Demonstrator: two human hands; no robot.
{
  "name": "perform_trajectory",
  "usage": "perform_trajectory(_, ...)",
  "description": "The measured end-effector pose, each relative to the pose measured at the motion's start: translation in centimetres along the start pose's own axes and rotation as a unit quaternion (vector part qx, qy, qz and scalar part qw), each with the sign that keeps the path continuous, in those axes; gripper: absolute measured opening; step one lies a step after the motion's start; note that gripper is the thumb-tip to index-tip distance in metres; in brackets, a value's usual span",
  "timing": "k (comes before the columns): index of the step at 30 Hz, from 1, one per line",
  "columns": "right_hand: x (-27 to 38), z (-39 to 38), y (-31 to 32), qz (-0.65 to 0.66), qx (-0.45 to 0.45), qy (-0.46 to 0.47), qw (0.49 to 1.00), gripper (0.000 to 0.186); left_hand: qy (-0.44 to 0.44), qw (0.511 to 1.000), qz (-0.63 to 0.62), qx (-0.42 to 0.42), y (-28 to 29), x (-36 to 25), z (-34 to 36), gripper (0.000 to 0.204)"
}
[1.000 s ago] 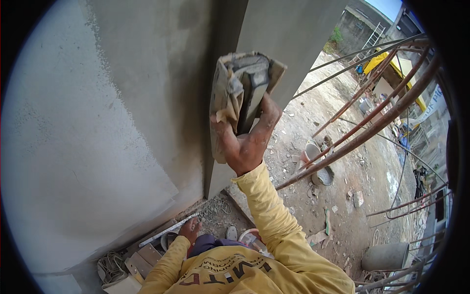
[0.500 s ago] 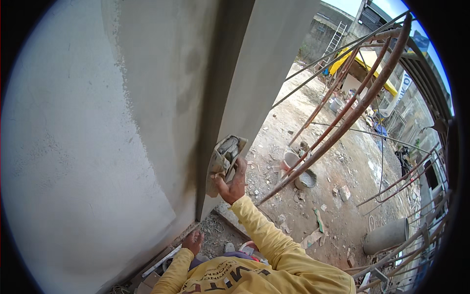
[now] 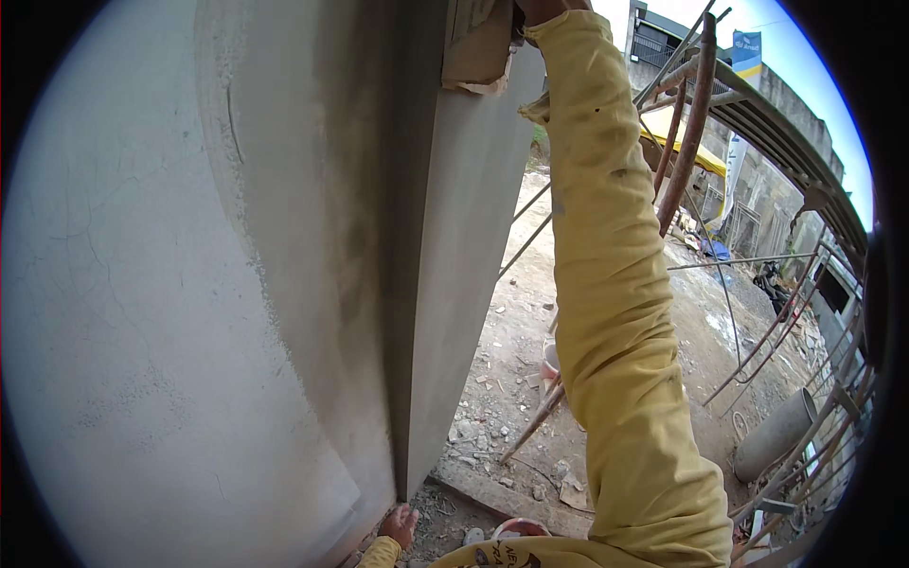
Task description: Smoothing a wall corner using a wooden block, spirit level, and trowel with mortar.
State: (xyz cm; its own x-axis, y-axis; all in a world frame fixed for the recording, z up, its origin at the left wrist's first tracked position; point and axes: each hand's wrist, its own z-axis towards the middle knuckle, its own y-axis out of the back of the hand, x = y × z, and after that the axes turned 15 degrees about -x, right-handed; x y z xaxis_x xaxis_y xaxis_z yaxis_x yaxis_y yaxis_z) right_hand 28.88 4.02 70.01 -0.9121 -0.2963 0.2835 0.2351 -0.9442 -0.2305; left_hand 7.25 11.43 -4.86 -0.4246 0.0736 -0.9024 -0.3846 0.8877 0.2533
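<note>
"What changed?"

"The right arm, mainly. Its yellow sleeve (image 3: 615, 265) fills the near view, stretched up; half a second ago the arm was bent, with the block low by the column."

"And the left hand (image 3: 400, 525)?"

"Low down, at the foot of the column, much as before. I see nothing in it, but can't tell how far its fingers are spread."

"The right grip?"

"The upper edge cuts off most of the right hand (image 3: 554, 9). No fingers show, yet the block (image 3: 479, 55) is up beside it — I'd judge the hand is closed on it."

"Where's the block exactly?"

"At the top of the view, over the upper part of the column (image 3: 464, 275). Part is cut off, and I can't tell whether it touches."

"What does that mean for the work?"

"The work seems to have gone from low to high. That leaves the column's lower face uncovered, next to the wall (image 3: 161, 312) with its pale and darker grey patches. The view has tilted up too, so not all the shift is the arm's."

"Farther out?"

"A brown pole (image 3: 689, 142) beyond the sleeve, a grey drum (image 3: 776, 437) on its side — then a yellow canopy (image 3: 710, 163) at the back."
</note>
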Motion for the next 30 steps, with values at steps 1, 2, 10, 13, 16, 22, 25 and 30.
perform_trajectory(1, -0.1, 0.3, 0.2, -0.023, 0.001, -0.021, 1.0, 0.049, -0.006, 1.0, 0.001, 0.002, -0.1, 0.0, 0.5, 0.076)
perform_trajectory(2, -0.4, 0.7, 0.5, -0.048, 0.001, -0.041, 0.998, 0.048, -0.001, 1.0, 0.0, 0.005, -0.4, 0.2, 0.9, 0.076)
perform_trajectory(10, -12.5, -37.0, 7.7, -0.243, 0.008, -0.118, 0.963, 0.081, -0.055, 0.983, 0.172, -0.026, 3.3, 11.8, 6.7, 0.087)
perform_trajectory(13, -12.8, -38.8, 13.1, -0.289, 0.024, -0.119, 0.95, 0.082, -0.091, 0.984, 0.151, 0.023, -2.7, 11.0, 7.9, 0.077)
perform_trajectory(16, -10.8, -30.1, 10.4, -0.271, -0.024, -0.036, 0.962, 0.077, -0.098, 0.985, 0.143, 0.021, -3.4, 10.3, 6.7, 0.063)
perform_trajectory(22, -4.4, -1.5, 2.3, -0.151, -0.015, 0.061, 0.987, 0.068, -0.147, 0.983, 0.059, -0.094, -4.8, 11.2, 7.6, 0.054)
perform_trajectory(25, 2.6, 4.9, 0.1, -0.153, -0.004, -0.038, 0.987, 0.063, -0.108, 0.993, 0.035, -0.03, -3.8, 4.4, 5.9, 0.054)
perform_trajectory(30, -4.6, 0.0, 1.9, -0.229, -0.051, 0.1, 0.967, 0.078, -0.081, 0.987, 0.117, -0.071, -2.1, -0.4, 3.7, 0.057)
